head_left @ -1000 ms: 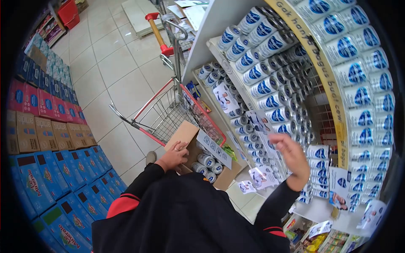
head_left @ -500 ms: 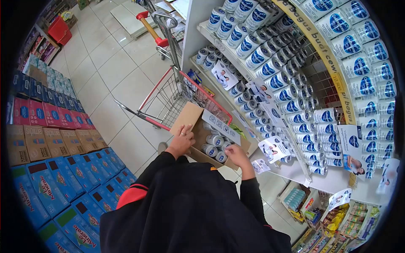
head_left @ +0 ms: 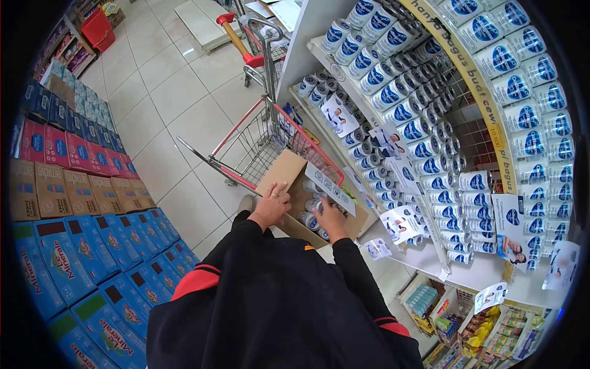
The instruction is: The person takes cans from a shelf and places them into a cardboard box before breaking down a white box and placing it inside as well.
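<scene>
An uncovered cardboard box [head_left: 284, 172] holds several white-and-blue cans [head_left: 309, 219] standing upright. It sits at the near end of the shopping cart; what lies under it is hidden. My left hand [head_left: 271, 206] grips the box's left edge, fingers bent over the cardboard flap. My right hand [head_left: 332, 220] reaches into the box from the right, with its fingers closed around the top of a can [head_left: 313, 205]. Part of that can is hidden by the hand. A printed white flap [head_left: 330, 189] stands up along the box's far right side.
Shelves of similar cans [head_left: 424, 147] rise close on my right, with leaflets [head_left: 401, 223] hanging from their edges. Stacked cartons [head_left: 92, 246] line the left. Ahead stands the wire cart [head_left: 246, 154] with red trim, on the tiled floor [head_left: 166, 129]. Snack bins [head_left: 485, 329] are at lower right.
My right hand has moved left and inward from the box's right edge onto the cans. My left hand stays on the box's left edge. The view has shifted slightly.
</scene>
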Tool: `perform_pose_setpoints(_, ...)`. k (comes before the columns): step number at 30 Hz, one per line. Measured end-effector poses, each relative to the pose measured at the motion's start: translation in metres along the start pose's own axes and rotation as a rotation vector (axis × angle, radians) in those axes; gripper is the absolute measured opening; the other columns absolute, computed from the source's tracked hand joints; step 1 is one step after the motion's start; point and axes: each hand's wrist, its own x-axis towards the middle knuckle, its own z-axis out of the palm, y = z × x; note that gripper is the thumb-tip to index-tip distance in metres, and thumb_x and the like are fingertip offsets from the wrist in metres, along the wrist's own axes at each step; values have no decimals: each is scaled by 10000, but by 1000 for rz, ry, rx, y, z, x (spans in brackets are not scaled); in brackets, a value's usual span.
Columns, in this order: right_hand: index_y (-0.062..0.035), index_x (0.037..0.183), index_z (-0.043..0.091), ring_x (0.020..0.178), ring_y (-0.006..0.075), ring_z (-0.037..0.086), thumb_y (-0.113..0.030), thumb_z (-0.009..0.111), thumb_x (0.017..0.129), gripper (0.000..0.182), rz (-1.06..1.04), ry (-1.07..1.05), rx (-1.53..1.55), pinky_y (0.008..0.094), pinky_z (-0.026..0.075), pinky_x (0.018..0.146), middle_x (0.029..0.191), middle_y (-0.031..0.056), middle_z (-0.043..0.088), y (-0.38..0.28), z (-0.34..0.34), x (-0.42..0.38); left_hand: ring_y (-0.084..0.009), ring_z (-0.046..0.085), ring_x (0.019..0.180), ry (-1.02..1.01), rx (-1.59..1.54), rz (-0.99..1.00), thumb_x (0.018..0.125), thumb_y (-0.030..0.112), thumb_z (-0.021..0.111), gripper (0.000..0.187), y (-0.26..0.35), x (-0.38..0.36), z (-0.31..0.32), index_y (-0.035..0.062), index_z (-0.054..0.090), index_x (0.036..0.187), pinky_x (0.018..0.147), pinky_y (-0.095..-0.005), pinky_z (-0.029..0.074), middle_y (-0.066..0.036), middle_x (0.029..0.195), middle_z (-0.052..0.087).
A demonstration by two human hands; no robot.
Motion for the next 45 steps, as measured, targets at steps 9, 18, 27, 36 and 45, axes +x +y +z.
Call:
perform_pose_setpoints(9, -140, 1043, 482, 971, 338, 450, -181, 631, 648, 424, -254, 62, 335, 396, 387, 784, 983, 177, 485, 24, -16, -10, -260, 178, 1222, 36, -34, 3, 508, 317, 708, 403, -3, 0, 6, 218, 581, 878, 1006, -438, 106, 33, 1011, 434)
perform_pose_setpoints(18, -73, 898, 512, 984, 183, 433, 41, 620, 591, 345, -357, 180, 664, 288, 423, 761, 1033, 81, 399, 55, -10, -28, -276, 215, 1198, 107, -77, 37, 454, 321, 725, 438, -7, 1, 10, 206, 576, 849, 1000, -448, 118, 26, 969, 432)
perform_pose_setpoints(27, -66, 925, 541, 882, 250, 482, -108, 701, 570, 391, -170, 325, 721, 313, 390, 789, 948, 114, 468, 33, -19, -33, -265, 208, 1201, 84, -105, 27, 463, 289, 720, 403, -6, 3, 8, 215, 587, 836, 996, -451, 120, 25, 971, 428)
perform_pose_setpoints(36, -60, 945, 543, 967, 247, 444, -56, 682, 548, 420, -246, 339, 605, 332, 407, 783, 983, 108, 445, 36, -99, -55, -302, 232, 1172, 123, -211, 107, 452, 304, 723, 437, -14, 2, 8, 179, 562, 839, 980, -485, 157, 19, 991, 434)
perform_pose_setpoints(45, -33, 989, 448, 965, 162, 413, 20, 622, 656, 379, -234, 911, 1446, 282, 327, 864, 1093, 98, 396, 48, -266, 5, -293, 229, 1175, 159, -270, 149, 465, 277, 716, 419, -19, 0, 8, 183, 561, 842, 973, -488, 162, 20, 1001, 427)
